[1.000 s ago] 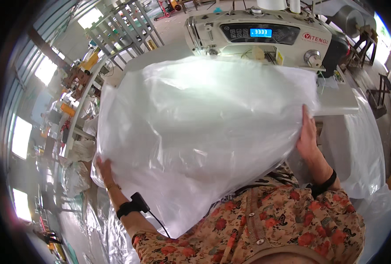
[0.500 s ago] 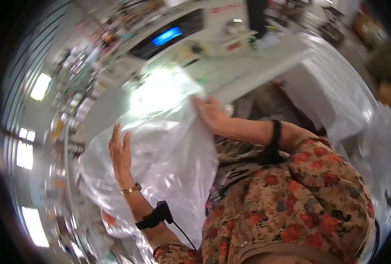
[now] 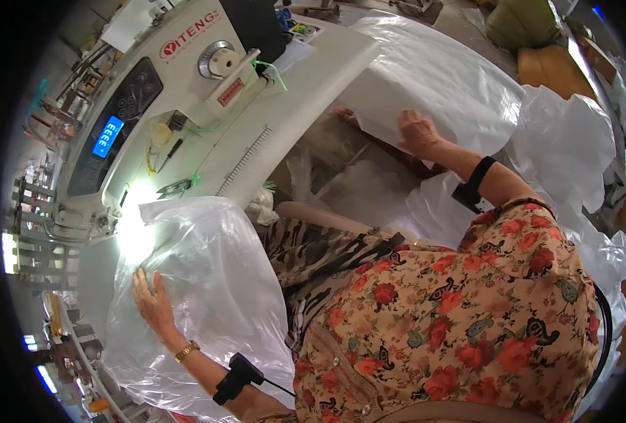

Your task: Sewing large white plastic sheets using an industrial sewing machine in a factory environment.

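Observation:
A sheet of clear plastic film, like a large bag point(image 3: 221, 282), lies over the left end of the sewing machine bed, below a bright lamp. My left hand point(image 3: 155, 304) rests flat on it near the light, fingers stretched out. Off to the right, my right hand point(image 3: 418, 135) is over the near edge of a pile of whitish plastic sheets point(image 3: 433, 77). Its fingers are loosely bent and a little blurred, with no sheet visibly gripped. Whether it touches the pile I cannot tell. The film's corner hides the needle area of the sewing machine point(image 3: 306, 77).
On the machine bed lie small thread snips point(image 3: 177, 187) and a dark slim tool point(image 3: 169, 156). A lit blue display point(image 3: 107, 137) is on the machine's front. Crumpled plastic film point(image 3: 560, 141) hangs at the right. A black cable point(image 3: 604, 331) runs down beside my right side.
My right hand has let go of the film's upper edge and moved right to the pile of sheets. My left hand stays on the film. The view has turned, bringing the machine nearer.

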### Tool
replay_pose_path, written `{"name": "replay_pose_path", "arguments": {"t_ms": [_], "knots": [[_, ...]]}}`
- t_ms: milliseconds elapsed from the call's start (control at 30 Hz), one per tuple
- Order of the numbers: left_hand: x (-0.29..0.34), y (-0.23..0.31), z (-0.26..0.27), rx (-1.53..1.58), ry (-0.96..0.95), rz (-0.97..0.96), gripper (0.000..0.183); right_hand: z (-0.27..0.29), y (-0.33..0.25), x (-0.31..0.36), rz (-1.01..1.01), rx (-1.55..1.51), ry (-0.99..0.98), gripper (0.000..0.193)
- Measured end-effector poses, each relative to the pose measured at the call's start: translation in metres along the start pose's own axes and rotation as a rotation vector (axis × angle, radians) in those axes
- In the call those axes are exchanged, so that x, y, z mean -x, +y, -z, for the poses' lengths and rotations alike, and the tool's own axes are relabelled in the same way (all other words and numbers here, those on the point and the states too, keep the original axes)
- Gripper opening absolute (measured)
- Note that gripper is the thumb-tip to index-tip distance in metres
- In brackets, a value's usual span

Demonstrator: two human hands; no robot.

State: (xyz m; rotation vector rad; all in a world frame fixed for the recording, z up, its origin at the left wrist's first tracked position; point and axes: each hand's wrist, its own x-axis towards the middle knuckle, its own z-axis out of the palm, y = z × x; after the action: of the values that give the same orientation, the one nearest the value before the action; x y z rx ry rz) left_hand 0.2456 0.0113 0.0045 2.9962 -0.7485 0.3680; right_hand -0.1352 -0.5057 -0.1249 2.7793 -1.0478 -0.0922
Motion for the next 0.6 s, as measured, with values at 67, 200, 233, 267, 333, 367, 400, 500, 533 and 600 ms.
{"name": "replay_pose_path", "arguments": {"t_ms": [67, 200, 233, 267, 333, 367, 400, 500, 533, 600], "knots": [[-0.002, -0.006, -0.004, 0.005, -0.009, 0.007, 0.064, -0.041, 0.042, 0.009, -0.117, 0.328, -0.07, 0.036], [-0.002, -0.013, -0.004, 0.051, -0.012, -0.009, 0.063, -0.056, 0.07, 0.015, -0.112, 0.29, 0.058, 0.022], [-0.004, -0.009, -0.004, 0.053, -0.016, 0.0, 0.063, -0.055, 0.071, 0.015, -0.122, 0.292, 0.045, 0.022], [-0.005, -0.008, -0.007, 0.055, -0.025, -0.014, 0.063, -0.056, 0.077, 0.009, -0.096, 0.294, 0.015, 0.02], [-0.005, -0.013, -0.004, 0.073, -0.014, -0.016, 0.063, -0.056, 0.077, -0.002, -0.033, 0.305, 0.051, 0.015], [-0.005, -0.014, -0.004, 0.07, -0.018, -0.02, 0.063, -0.057, 0.076, -0.001, -0.035, 0.302, 0.046, 0.015], [-0.005, -0.013, -0.004, 0.063, -0.02, -0.021, 0.063, -0.052, 0.075, -0.002, -0.017, 0.333, 0.014, 0.015], [-0.004, -0.013, -0.004, 0.074, -0.017, -0.024, 0.064, -0.04, 0.075, -0.005, 0.04, 0.384, -0.065, 0.015], [-0.004, -0.013, -0.003, 0.091, -0.01, -0.027, 0.065, -0.038, 0.076, -0.007, 0.079, 0.402, -0.109, 0.015], [-0.004, -0.012, -0.004, 0.092, -0.011, -0.031, 0.065, -0.044, 0.082, -0.011, 0.079, 0.393, -0.111, 0.016]]}}
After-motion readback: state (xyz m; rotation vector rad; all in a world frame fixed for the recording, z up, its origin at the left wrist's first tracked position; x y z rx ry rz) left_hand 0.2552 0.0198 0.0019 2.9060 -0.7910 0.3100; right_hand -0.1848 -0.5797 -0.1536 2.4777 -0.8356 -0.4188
